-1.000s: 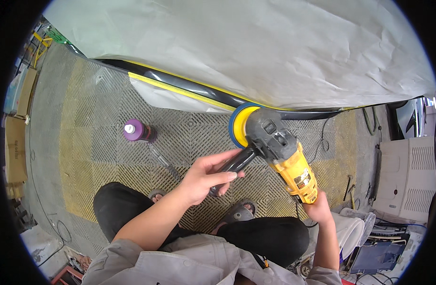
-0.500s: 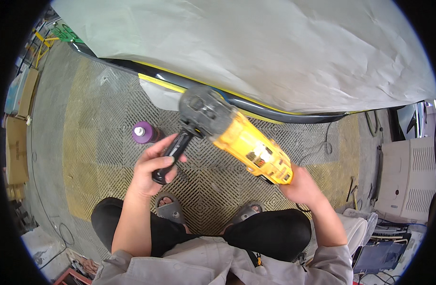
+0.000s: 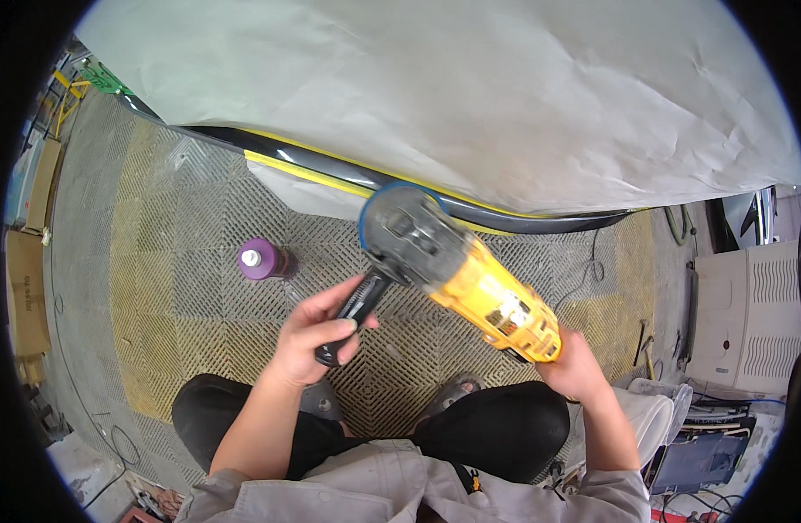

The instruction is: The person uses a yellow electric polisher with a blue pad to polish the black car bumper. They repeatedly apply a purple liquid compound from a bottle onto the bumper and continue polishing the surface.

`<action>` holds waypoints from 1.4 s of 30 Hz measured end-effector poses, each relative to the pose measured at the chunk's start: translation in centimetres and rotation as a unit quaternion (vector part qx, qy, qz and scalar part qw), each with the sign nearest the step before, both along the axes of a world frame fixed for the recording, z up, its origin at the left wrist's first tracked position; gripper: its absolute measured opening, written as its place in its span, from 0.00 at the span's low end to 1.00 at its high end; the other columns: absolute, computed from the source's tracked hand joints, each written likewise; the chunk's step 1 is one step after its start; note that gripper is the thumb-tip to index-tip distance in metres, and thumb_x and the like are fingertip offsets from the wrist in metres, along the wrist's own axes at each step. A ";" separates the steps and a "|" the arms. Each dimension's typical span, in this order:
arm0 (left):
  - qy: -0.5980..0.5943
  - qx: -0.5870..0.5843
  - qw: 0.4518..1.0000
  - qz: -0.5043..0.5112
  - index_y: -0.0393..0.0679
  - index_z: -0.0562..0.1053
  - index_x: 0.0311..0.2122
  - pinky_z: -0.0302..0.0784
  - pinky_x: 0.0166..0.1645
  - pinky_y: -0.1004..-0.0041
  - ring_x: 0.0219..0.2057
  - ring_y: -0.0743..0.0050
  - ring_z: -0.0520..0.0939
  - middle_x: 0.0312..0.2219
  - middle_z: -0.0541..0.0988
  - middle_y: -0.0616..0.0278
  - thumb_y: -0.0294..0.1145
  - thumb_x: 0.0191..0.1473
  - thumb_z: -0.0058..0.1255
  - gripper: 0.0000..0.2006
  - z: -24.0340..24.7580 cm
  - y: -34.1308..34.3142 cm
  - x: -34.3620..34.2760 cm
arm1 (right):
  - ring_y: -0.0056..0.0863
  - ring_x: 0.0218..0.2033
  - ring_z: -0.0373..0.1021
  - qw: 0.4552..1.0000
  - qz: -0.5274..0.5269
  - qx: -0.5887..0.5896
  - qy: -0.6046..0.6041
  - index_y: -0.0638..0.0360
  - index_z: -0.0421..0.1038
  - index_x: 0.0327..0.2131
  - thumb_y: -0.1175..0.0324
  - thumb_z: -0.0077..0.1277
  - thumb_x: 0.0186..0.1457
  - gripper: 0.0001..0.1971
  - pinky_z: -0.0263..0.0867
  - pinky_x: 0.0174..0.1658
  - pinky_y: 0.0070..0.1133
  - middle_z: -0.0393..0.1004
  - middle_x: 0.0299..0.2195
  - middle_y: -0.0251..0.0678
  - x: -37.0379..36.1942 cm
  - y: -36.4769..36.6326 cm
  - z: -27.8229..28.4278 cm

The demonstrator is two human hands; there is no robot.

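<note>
A yellow and black polisher (image 3: 496, 296) is held in front of me with both hands. My left hand (image 3: 323, 336) is closed around its black side handle (image 3: 355, 318). At the rear end of the yellow body, my right hand (image 3: 575, 366) wraps the grip, whose underside is hidden. The dark polisher head, with a blue rim (image 3: 365, 218) showing, overlaps a glossy black panel edge (image 3: 330, 166) lined with yellow tape (image 3: 309, 174). Whether the pad touches the panel cannot be seen. Left of the head, a purple bottle (image 3: 262, 260) with a white cap stands on the floor.
Pale masking paper (image 3: 435, 78) covers the large surface beyond the black edge. A cable (image 3: 596, 270) lies on the textured floor mat at right. Cardboard boxes (image 3: 27, 292) stand far left, and a beige cabinet (image 3: 749, 314) far right. A clear-lidded tub (image 3: 666, 392) sits by my right arm.
Both hands have carried the polisher to the right and slightly nearer me in the picture. Its blue rim shows more now. My grip stays the same.
</note>
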State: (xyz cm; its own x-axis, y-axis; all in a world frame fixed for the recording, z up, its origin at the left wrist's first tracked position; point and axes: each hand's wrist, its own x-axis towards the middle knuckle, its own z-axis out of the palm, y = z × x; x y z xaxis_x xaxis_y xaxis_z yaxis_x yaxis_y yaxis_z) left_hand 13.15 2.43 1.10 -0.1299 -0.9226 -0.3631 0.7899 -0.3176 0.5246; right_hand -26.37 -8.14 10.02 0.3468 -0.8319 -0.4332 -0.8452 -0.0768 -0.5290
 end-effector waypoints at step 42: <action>-0.061 -0.062 0.991 -0.104 0.36 0.59 0.75 0.78 0.33 0.75 0.27 0.74 0.80 0.49 0.81 0.40 0.21 0.62 0.56 0.37 -0.7 -1.5 -9.1 | 0.60 0.42 0.78 0.995 -0.087 -0.023 -0.039 0.63 0.77 0.43 0.73 0.59 0.46 0.18 0.76 0.47 0.41 0.82 0.38 0.56 -11.2 3.6 -4.9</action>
State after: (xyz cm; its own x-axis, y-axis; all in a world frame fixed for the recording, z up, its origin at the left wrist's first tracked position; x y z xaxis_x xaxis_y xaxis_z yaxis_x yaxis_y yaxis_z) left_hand 4.04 0.90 0.36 -0.2845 -0.9187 -0.2741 0.6415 -0.3949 0.6577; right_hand -37.53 -4.55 5.14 0.2270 -0.9003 -0.3715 -0.8042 0.0418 -0.5929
